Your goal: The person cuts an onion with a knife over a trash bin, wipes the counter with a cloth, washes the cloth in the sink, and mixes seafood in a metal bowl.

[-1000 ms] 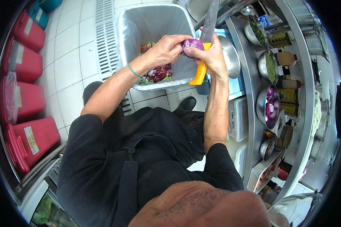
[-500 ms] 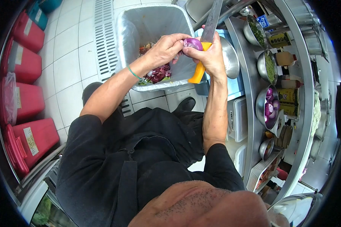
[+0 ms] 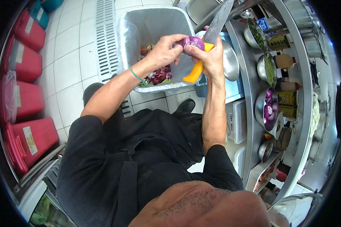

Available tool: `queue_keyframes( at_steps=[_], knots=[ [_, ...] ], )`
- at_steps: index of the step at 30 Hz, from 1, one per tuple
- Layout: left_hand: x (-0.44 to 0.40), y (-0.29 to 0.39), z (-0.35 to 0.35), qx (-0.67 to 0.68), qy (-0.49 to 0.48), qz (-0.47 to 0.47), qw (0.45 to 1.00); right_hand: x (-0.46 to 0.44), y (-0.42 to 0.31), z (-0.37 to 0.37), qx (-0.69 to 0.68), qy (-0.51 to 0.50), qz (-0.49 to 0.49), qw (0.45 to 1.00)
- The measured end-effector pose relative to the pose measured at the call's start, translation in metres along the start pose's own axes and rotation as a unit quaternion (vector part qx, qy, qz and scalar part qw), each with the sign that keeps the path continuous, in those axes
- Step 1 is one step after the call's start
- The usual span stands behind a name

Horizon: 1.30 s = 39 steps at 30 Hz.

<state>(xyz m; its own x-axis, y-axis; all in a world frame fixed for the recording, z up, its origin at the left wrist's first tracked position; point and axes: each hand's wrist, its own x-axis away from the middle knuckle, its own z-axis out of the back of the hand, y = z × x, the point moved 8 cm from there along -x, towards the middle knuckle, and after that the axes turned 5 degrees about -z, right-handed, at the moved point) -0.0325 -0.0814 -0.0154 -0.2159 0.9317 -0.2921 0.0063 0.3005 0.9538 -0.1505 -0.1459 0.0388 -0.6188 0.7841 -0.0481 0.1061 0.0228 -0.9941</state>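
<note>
A purple-skinned red onion (image 3: 195, 41) is held between my hands, above the rim of a lined grey bin (image 3: 130, 22). My left hand (image 3: 163, 50), a green band at its wrist, has its thumb and fingers closed at the onion's left side. My right hand (image 3: 213, 59) grips a knife by its yellow handle (image 3: 194, 72), with the thumb pressed on the onion. The wide metal blade (image 3: 219, 22) points up and away to the right. Onion peelings (image 3: 160, 75) and other scraps lie in the bin.
On the right, a steel shelf (image 3: 250, 113) carries a bowl of red onions (image 3: 260, 109) and bowls of chopped greens (image 3: 262, 68). A steel bowl (image 3: 231, 62) rests on a blue container (image 3: 235, 89). Red lidded bins (image 3: 41, 138) line the left side.
The onion has turned in my hands and moved slightly right. The knife has tilted, its blade tip shifting right and its handle end left. My right thumb now lies across the onion.
</note>
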Motion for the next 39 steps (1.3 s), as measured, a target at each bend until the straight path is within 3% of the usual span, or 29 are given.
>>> queue_keyframes(
  at_steps=[4,9,12,13,16,17,19,22,25,28,30,32,33,34,35,37,39],
  knots=[
    [-0.002,-0.001,0.005,0.040,0.029,0.030,0.998,-0.009,0.020,0.006,-0.192,-0.034,-0.065,0.979],
    [-0.004,0.008,0.016,-0.022,0.043,0.022,0.999,-0.011,0.038,0.014,-0.249,-0.065,-0.076,0.963],
    [-0.013,0.001,0.019,-0.059,0.048,-0.073,0.994,-0.002,0.030,0.010,-0.252,-0.085,-0.097,0.959],
    [-0.012,0.009,0.013,0.003,0.031,-0.002,1.000,0.006,0.018,0.009,-0.254,-0.050,-0.083,0.962],
    [-0.019,0.013,0.007,-0.022,0.001,-0.043,0.999,0.015,0.019,0.018,-0.297,-0.046,-0.064,0.952],
    [-0.022,0.013,0.005,-0.061,-0.002,-0.101,0.993,0.021,0.019,0.020,-0.311,-0.037,-0.063,0.948],
    [-0.023,0.008,-0.007,-0.013,-0.012,-0.065,0.998,0.046,-0.001,0.023,-0.301,-0.022,-0.062,0.951],
    [-0.037,-0.013,-0.004,-0.014,-0.029,-0.087,0.996,0.081,-0.033,0.017,-0.249,-0.021,-0.055,0.967],
    [-0.044,-0.035,-0.006,0.126,0.021,0.084,0.988,0.127,-0.076,0.030,-0.142,-0.005,-0.050,0.989],
    [-0.045,-0.039,0.002,0.221,0.013,0.142,0.965,0.191,-0.144,0.056,-0.025,0.038,-0.010,0.999],
    [-0.046,-0.042,0.006,0.274,0.011,0.171,0.947,0.247,-0.208,0.102,0.173,0.191,0.036,0.966],
    [-0.049,-0.040,0.000,0.306,0.011,0.196,0.932,0.305,-0.266,0.147,0.229,0.282,0.122,0.924],
    [-0.051,-0.038,-0.004,0.313,0.011,0.208,0.927,0.342,-0.294,0.158,0.226,0.359,0.071,0.903],
    [-0.050,-0.030,-0.010,0.320,0.014,0.219,0.922,0.366,-0.322,0.184,0.307,0.425,0.053,0.850],
    [-0.052,-0.018,-0.018,0.294,-0.012,0.198,0.935,0.390,-0.347,0.199,0.238,0.442,0.074,0.862],
    [-0.059,0.027,-0.061,0.245,-0.066,0.156,0.955,0.467,-0.398,0.255,0.292,0.583,0.093,0.752],
    [-0.083,0.053,-0.109,0.262,-0.181,0.117,0.941,0.523,-0.423,0.314,0.324,0.681,0.033,0.656]
  ],
)
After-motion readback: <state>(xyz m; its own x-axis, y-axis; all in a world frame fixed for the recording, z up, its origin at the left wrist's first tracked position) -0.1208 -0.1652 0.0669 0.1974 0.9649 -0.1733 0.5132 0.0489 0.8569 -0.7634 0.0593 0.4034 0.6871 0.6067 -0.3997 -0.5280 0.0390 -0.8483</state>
